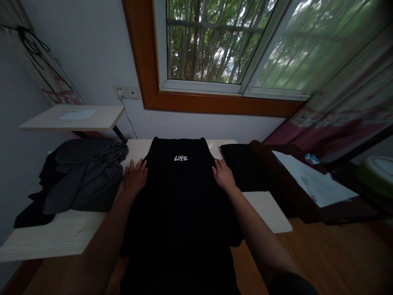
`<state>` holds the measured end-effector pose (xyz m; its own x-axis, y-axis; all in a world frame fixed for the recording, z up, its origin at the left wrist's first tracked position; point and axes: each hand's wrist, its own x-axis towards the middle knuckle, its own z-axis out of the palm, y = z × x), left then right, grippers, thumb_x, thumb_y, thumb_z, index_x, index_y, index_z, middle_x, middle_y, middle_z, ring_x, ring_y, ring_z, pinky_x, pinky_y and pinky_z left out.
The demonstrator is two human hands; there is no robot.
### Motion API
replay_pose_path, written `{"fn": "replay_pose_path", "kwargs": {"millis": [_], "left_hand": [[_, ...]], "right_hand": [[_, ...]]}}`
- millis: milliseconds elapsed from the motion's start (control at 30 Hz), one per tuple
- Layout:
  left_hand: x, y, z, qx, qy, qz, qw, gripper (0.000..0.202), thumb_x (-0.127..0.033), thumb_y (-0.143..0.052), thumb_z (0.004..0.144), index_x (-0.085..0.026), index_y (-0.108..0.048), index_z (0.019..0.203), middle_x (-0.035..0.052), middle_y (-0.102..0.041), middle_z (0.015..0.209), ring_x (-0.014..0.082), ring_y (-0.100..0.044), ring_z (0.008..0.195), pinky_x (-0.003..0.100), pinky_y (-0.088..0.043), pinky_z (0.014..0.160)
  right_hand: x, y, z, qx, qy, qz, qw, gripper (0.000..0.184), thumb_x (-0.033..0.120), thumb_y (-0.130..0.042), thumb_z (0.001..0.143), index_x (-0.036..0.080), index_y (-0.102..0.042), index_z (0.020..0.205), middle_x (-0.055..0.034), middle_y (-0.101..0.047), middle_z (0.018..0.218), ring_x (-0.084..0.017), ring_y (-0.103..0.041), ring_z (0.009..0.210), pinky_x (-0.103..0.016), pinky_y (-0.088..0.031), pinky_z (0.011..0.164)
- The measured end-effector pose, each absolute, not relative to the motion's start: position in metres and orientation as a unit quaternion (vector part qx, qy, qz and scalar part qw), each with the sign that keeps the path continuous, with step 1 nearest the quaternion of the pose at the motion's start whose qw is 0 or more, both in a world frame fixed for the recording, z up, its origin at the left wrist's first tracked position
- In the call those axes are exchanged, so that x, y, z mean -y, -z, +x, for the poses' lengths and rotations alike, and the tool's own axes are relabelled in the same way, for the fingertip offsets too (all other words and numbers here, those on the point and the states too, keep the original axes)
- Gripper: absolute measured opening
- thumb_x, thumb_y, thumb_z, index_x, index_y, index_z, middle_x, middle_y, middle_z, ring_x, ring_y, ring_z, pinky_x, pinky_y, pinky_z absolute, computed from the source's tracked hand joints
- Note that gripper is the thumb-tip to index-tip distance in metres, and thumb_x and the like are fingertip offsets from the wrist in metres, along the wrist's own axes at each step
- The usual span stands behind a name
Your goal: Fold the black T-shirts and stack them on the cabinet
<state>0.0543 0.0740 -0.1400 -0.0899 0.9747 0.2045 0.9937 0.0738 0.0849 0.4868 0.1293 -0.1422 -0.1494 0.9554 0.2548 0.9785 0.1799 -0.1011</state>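
Observation:
A black garment (184, 196) with small white lettering lies spread flat on the pale wooden table (138, 146), its far end narrower. From here the lettering looks upside down, and I cannot tell what kind of garment it is. My left hand (135, 177) rests flat at its left edge, fingers stretched out. On the opposite edge lies my right hand (223, 174), also flat with the fingers apart. Neither hand is gripping the cloth. The near end of the garment reaches the table's front and blends into dark clothing below.
Rumpled grey and black clothes (86, 176) lie on the left, beside a raised shelf (101, 116) with a paper on it. A folded black cloth (245, 166) sits on the right. Further right is dark brown furniture (285, 192) bearing a sheet (313, 180). A window (221, 41) is ahead.

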Motion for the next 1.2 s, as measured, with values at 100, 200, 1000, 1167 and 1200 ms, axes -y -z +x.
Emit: {"fn": "replay_pose_path", "kwargs": {"millis": [100, 200, 1000, 1167, 1200], "left_hand": [[-0.076, 0.139, 0.054, 0.736, 0.097, -0.669, 0.040, 0.056, -0.040, -0.024, 0.104, -0.024, -0.045, 0.154, 0.0043, -0.034, 0.165, 0.0394, -0.013, 0.156, 0.071, -0.023, 0.118], [-0.080, 0.137, 0.053, 0.737, 0.094, -0.668, 0.041, 0.056, -0.039, -0.024, 0.104, -0.023, -0.044, 0.154, 0.0058, -0.034, 0.165, 0.0397, -0.009, 0.156, 0.076, -0.020, 0.115], [-0.054, 0.137, 0.057, 0.721, 0.103, -0.681, 0.077, 0.053, -0.036, -0.034, 0.102, -0.022, -0.048, 0.151, 0.0123, -0.037, 0.163, 0.0371, -0.024, 0.154, 0.065, -0.022, 0.121], [-0.043, 0.138, 0.058, 0.716, 0.111, -0.685, 0.075, 0.053, -0.036, -0.037, 0.101, -0.020, -0.049, 0.151, 0.0146, -0.040, 0.161, 0.0370, -0.026, 0.153, 0.063, -0.022, 0.122], [-0.040, 0.138, 0.058, 0.715, 0.117, -0.686, 0.071, 0.054, -0.036, -0.037, 0.101, -0.019, -0.049, 0.150, 0.0152, -0.040, 0.161, 0.0373, -0.026, 0.153, 0.063, -0.022, 0.122]], "right_hand": [[-0.131, 0.141, 0.487, 0.761, 0.047, -0.634, 0.125, 0.055, 0.034, -0.030, 0.105, 0.007, -0.047, 0.149, -0.0169, -0.047, 0.155, -0.031, -0.034, 0.149, -0.045, -0.036, 0.117], [-0.133, 0.141, 0.488, 0.763, 0.052, -0.633, 0.121, 0.054, 0.033, -0.030, 0.105, 0.006, -0.047, 0.149, -0.0170, -0.047, 0.155, -0.031, -0.034, 0.149, -0.045, -0.037, 0.117], [-0.124, 0.154, 0.496, 0.762, 0.079, -0.616, 0.181, 0.049, 0.028, -0.036, 0.102, 0.010, -0.055, 0.145, -0.0176, -0.053, 0.149, -0.030, -0.044, 0.140, -0.046, -0.037, 0.117], [-0.105, 0.144, 0.494, 0.749, 0.073, -0.631, 0.189, 0.047, 0.025, -0.040, 0.100, 0.013, -0.058, 0.142, -0.0183, -0.055, 0.143, -0.032, -0.047, 0.130, -0.048, -0.040, 0.113], [-0.100, 0.142, 0.493, 0.743, 0.070, -0.638, 0.189, 0.047, 0.024, -0.041, 0.099, 0.013, -0.058, 0.142, -0.0182, -0.056, 0.141, -0.033, -0.047, 0.128, -0.049, -0.041, 0.111]]}}
